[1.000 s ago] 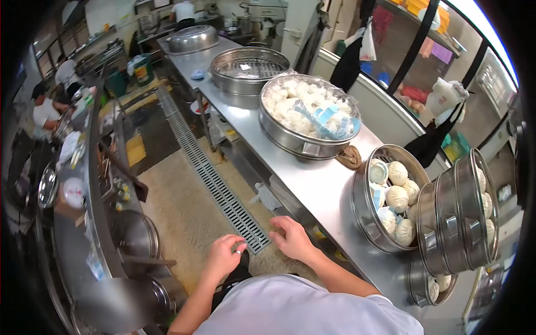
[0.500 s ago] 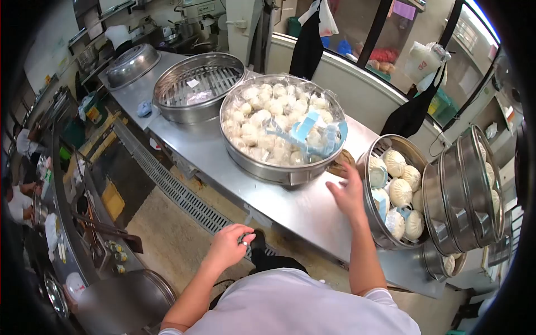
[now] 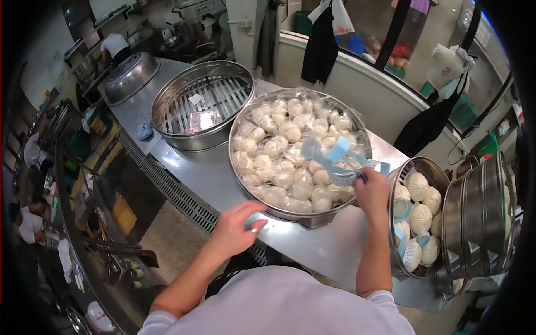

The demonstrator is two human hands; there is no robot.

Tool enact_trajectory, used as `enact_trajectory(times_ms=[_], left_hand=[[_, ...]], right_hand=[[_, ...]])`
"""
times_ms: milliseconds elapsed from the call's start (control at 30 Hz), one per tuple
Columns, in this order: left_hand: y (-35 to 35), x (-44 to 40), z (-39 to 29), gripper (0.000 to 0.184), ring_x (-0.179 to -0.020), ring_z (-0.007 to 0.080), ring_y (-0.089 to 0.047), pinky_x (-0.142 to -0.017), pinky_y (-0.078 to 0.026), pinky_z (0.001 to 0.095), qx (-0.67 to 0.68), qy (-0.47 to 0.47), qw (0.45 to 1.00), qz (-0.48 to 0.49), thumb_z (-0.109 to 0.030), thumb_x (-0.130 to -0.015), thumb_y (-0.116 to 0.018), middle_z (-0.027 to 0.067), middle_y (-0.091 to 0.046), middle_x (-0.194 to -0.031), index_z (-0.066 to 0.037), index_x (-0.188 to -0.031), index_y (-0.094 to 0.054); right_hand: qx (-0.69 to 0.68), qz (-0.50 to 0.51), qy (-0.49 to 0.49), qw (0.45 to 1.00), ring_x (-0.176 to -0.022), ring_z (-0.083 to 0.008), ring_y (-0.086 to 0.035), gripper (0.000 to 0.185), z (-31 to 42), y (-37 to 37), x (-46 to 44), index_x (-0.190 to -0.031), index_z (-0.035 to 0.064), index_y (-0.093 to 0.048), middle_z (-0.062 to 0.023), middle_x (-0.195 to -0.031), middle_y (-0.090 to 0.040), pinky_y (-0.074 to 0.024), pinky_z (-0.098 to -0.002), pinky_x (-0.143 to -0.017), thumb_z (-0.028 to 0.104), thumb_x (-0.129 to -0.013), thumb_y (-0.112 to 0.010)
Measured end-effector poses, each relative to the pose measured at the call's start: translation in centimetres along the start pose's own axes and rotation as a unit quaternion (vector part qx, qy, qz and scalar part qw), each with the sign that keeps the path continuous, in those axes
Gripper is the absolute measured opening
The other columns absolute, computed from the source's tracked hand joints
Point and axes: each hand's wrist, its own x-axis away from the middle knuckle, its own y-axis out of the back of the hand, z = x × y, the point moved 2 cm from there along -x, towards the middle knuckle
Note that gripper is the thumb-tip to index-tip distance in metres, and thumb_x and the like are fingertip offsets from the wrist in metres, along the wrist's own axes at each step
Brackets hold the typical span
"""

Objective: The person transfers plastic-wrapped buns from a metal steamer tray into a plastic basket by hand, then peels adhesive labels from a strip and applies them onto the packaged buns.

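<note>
My right hand (image 3: 373,187) is closed at the right rim of a round metal steamer tray (image 3: 312,219), beside light blue strips (image 3: 338,159); a small dark thing shows at its fingertips, too small to name. Wrapped white buns (image 3: 290,131) in clear plastic fill that tray. My left hand (image 3: 237,226), a ring on one finger, hovers in front of the tray's near left edge with its fingers apart and nothing in them. To the right, another steamer (image 3: 397,262) holds larger pleated buns (image 3: 420,219) with blue-labelled pieces among them.
An empty slatted steamer (image 3: 195,143) and a domed metal lid (image 3: 131,78) are farther back on the steel table (image 3: 206,173). Stacked steamers (image 3: 474,223) stand at the right. People (image 3: 30,223) work at the left, another at the back. A floor drain (image 3: 178,192) runs left of the table.
The view has shifted over the table. My right hand has moved from beside the bun tray to its right rim and closed. My left hand has come nearer the tray.
</note>
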Motion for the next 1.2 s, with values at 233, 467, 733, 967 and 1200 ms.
enact_trajectory(times_ms=[233, 467, 733, 967, 1200], left_hand=[[-1.7, -10.0, 1.0, 0.097, -0.144, 0.0410, -0.047, -0.118, -0.041, 0.0492, 0.185, -0.117, 0.976, 0.002, -0.016, -0.073, -0.093, 0.0241, -0.048, -0.153, -0.003, -0.154, -0.042], [1.7, -14.0, 12.2, 0.053, -0.107, 0.0179, -0.069, -0.094, -0.056, 0.0338, 0.359, -0.051, 0.931, -0.050, 0.002, -0.082, -0.078, 0.0107, -0.073, -0.116, 0.001, -0.132, -0.061], [13.7, -24.8, 23.1, 0.044, -0.105, 0.0172, -0.065, -0.093, -0.053, 0.0327, 0.282, -0.065, 0.896, -0.337, 0.011, -0.070, -0.070, 0.0053, -0.068, -0.112, -0.003, -0.112, -0.069], [23.8, -33.2, 36.4, 0.046, -0.107, 0.0435, -0.070, -0.092, -0.055, 0.0472, -0.222, 0.099, 0.939, -0.244, -0.017, -0.078, -0.081, 0.0195, -0.075, -0.115, -0.004, -0.121, -0.069], [18.3, -26.5, 36.2, 0.057, -0.111, 0.0357, -0.070, -0.097, -0.054, 0.0434, -0.103, 0.055, 0.965, -0.236, -0.027, -0.086, -0.085, 0.0227, -0.072, -0.121, -0.001, -0.132, -0.065]], right_hand=[[-0.324, 0.206, 0.006, 0.923, -0.076, -0.0178, -0.061, 0.015, 17.7, -1.3, 1.3, -0.099, -0.0015, -0.070, -0.0156, -0.087, -0.066, -0.0483, -0.0331, -0.068, 0.006, -0.086, -0.074], [-0.201, 0.162, 0.105, 0.960, -0.084, -0.0390, -0.061, 0.031, 28.9, -6.6, -3.3, -0.106, -0.0001, -0.066, -0.0194, -0.092, -0.061, -0.0499, -0.0457, -0.076, 0.022, -0.089, -0.079], [-0.232, 0.041, 0.167, 0.957, -0.119, -0.0439, -0.066, 0.045, 34.6, -9.2, -6.7, -0.131, 0.0023, -0.066, -0.0279, -0.131, -0.066, -0.0544, -0.0447, -0.101, 0.016, -0.090, -0.077], [-0.241, 0.094, 0.026, 0.965, -0.123, -0.0381, -0.067, 0.046, 27.7, -10.7, -2.3, -0.133, 0.0011, -0.066, -0.0228, -0.136, -0.067, -0.0550, -0.0417, -0.102, 0.011, -0.090, -0.077], [-0.109, -0.119, -0.267, 0.950, -0.111, -0.0343, -0.071, 0.051, 9.4, -7.2, 3.9, -0.135, -0.0031, -0.064, -0.0243, -0.126, -0.071, -0.0579, -0.0407, -0.091, 0.010, -0.087, -0.076]])
